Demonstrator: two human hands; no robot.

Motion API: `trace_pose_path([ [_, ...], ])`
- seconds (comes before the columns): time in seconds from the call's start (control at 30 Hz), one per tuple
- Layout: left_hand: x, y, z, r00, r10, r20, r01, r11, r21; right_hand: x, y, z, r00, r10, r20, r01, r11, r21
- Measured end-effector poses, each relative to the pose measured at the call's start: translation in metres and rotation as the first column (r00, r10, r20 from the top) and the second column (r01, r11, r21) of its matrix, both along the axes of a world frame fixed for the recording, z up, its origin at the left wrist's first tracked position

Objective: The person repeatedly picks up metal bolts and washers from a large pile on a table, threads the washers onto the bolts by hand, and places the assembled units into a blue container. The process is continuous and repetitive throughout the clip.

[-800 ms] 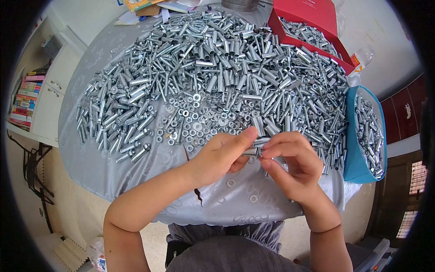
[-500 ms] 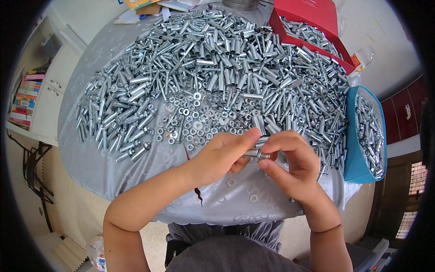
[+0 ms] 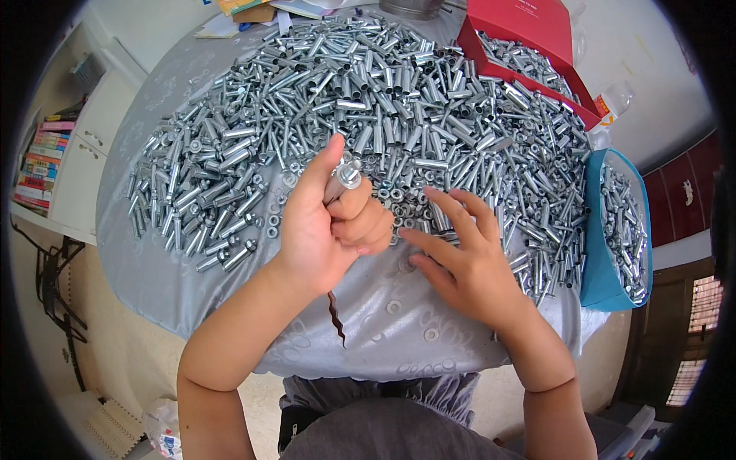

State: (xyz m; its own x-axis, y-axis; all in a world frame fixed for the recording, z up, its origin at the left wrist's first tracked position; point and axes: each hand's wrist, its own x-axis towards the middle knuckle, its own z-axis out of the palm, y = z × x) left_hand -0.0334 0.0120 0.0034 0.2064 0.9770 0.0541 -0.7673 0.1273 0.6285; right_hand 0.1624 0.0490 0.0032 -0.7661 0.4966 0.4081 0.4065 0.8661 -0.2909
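Observation:
Upright in the fist of my left hand [image 3: 322, 230] is a metal sleeve anchor bolt [image 3: 344, 181], its washer and threaded end poking out on top beside the raised thumb. My right hand [image 3: 471, 264] hovers at the near edge of the hardware, fingers spread, with nothing visible in it. Its fingertips are close to the small nuts and washers [image 3: 398, 205], partly hidden behind both hands. Assembled sleeve anchors [image 3: 230, 254] lie at the left of the heap, while loose sleeves [image 3: 389, 130] and bolts [image 3: 529, 184] fill the middle and right.
A grey patterned cloth [image 3: 153, 268] covers the round table, with a dark tear [image 3: 335, 318] near me. Two single washers lie near the front edge. At the back right stands a red box [image 3: 529, 38] of hardware; a blue bin [image 3: 596, 230] of bolts sits at the right.
My hands have parted. The left one has swung left and upward with the anchor bolt, now held upright in a fist; the right has let go and opened its fingers over the nuts.

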Motion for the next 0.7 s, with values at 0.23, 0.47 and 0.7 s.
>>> trace_pose_path([
  [0.23,0.008,-0.003,-0.001,1.0,-0.004,-0.016,0.003,0.997,-0.073,-0.006,-0.001,-0.014,0.993,-0.098,0.07,0.097,0.995,0.028],
  [0.47,0.011,-0.003,-0.005,0.998,0.002,-0.06,-0.007,0.997,-0.071,-0.004,0.0,-0.012,0.995,-0.064,0.076,0.062,0.998,0.033],
  [0.7,0.014,-0.003,-0.007,0.995,0.0,-0.095,-0.012,0.992,-0.125,-0.004,0.001,-0.013,0.997,-0.069,0.044,0.07,0.997,-0.013],
])
